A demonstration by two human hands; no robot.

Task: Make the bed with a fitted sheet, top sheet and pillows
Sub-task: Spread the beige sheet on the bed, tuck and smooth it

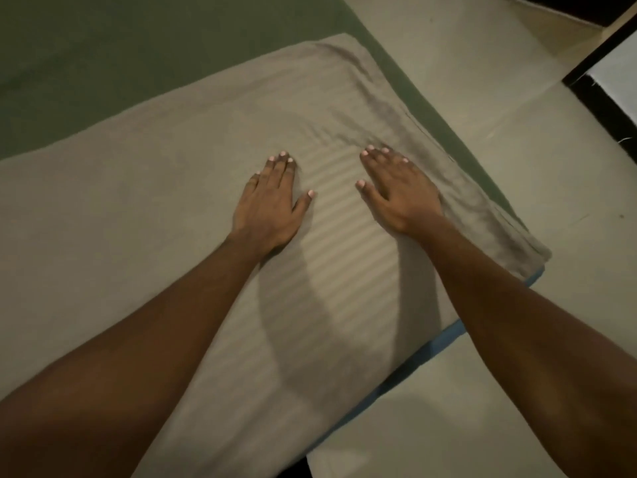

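A grey striped sheet (138,208) lies spread over the bed, its far corner wrinkled near the bed's right edge. Beyond it a green sheet (103,63) covers the rest of the mattress. My left hand (270,201) lies flat on the grey sheet with straight fingers. My right hand (400,191) rests flat beside it, palm down, fingers slightly spread, close to the wrinkled border. A thin blue edge (444,339) shows under the grey sheet along the bed's right side. No pillow is in view.
A pale tiled floor (517,167) runs along the right of the bed. A dark frame (599,53) with a bright panel stands at the top right corner.
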